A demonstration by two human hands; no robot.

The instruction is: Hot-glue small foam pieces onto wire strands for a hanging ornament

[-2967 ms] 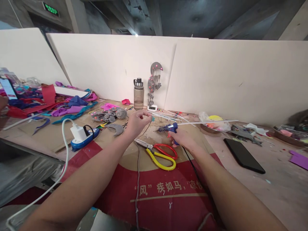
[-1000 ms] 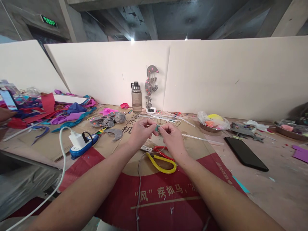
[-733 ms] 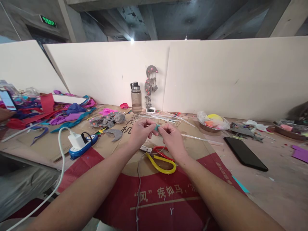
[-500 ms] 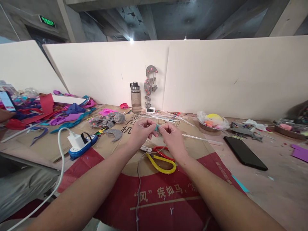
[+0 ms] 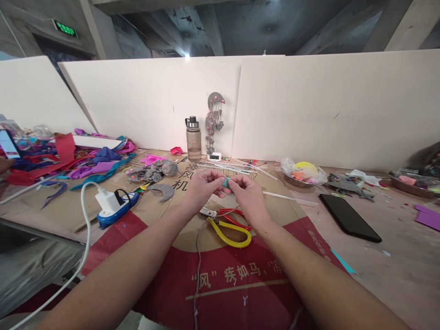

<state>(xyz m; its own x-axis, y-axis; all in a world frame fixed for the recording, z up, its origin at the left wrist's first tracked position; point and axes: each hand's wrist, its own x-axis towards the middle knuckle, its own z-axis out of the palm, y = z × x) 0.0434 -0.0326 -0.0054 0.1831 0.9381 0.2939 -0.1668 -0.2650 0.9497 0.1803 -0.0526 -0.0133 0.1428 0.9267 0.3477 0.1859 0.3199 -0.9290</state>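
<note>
Pinching teal piece point(image 5: 226, 182) | between both hands point(image 5: 203, 189) | scissors point(image 5: 237, 244) close by

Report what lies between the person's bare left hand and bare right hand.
The head view shows a small teal piece between the bare left hand and the bare right hand, pinched by both; its material is unclear.
</note>
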